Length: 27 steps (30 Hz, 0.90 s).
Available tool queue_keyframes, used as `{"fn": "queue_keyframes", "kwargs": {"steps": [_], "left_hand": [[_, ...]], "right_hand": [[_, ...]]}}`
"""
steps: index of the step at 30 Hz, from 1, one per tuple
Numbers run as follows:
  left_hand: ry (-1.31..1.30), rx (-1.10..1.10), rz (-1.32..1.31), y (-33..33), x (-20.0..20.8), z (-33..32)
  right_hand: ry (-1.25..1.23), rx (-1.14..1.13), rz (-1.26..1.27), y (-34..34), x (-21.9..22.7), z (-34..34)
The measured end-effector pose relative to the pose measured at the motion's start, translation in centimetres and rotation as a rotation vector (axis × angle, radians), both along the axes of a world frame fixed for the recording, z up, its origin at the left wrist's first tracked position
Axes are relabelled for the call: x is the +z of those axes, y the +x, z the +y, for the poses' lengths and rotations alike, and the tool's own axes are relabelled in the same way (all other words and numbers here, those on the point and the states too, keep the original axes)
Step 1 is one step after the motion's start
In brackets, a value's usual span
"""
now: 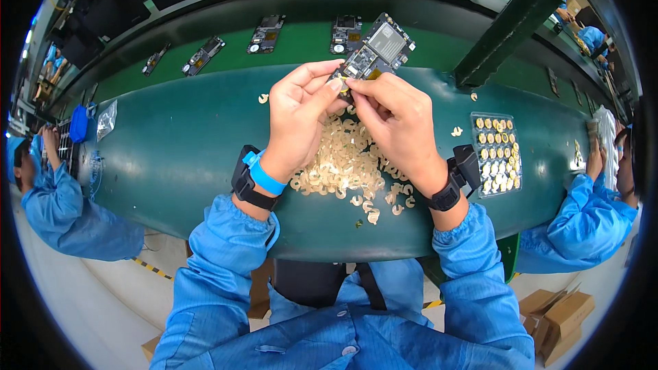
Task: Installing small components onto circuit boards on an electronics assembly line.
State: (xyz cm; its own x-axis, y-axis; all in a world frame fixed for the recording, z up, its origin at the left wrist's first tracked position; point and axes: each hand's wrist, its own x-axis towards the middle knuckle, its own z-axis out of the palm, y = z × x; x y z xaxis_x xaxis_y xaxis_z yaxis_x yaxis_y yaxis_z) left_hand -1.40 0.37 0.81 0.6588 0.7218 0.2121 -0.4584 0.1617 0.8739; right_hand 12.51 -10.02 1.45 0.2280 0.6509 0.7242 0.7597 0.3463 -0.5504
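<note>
My left hand grips the near end of a dark circuit board, held tilted above the table. A silver metal cover takes up much of its far end. Beside my left thumb, a small round yellow piece shows on the near end. My right hand is closed in a pinch, its fingertips touching the board next to that piece. What those fingertips hold, if anything, is hidden. Below both hands spreads a loose pile of pale, notched round pieces.
A clear tray of round yellow pieces lies to the right. More circuit boards stand along the green strip behind the table. A dark post rises at the back right. Co-workers sit at both sides.
</note>
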Motion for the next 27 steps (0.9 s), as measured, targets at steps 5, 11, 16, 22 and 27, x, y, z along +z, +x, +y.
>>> {"fn": "queue_keyframes", "kwargs": {"steps": [5, 11, 16, 22, 27], "left_hand": [[0.047, 0.036, 0.02, 0.24, -0.11, -0.03], [0.129, 0.034, 0.062, 0.17, -0.1, 0.3], [0.121, 0.038, 0.08, 0.2, -0.22, 0.41], [0.125, 0.026, 0.065, 0.45, -0.5, 0.42], [0.077, -0.006, 0.036, 0.59, -0.49, 0.56]], "right_hand": [[0.004, 0.006, -0.003, 0.15, -0.06, 0.12], [0.022, 0.009, 0.013, 0.28, -0.45, 0.38], [0.004, 0.007, 0.011, 0.29, -0.44, 0.36], [-0.001, 0.003, 0.016, 0.44, -0.71, 0.58], [0.013, -0.014, 0.034, 0.57, -0.78, 0.73]]}}
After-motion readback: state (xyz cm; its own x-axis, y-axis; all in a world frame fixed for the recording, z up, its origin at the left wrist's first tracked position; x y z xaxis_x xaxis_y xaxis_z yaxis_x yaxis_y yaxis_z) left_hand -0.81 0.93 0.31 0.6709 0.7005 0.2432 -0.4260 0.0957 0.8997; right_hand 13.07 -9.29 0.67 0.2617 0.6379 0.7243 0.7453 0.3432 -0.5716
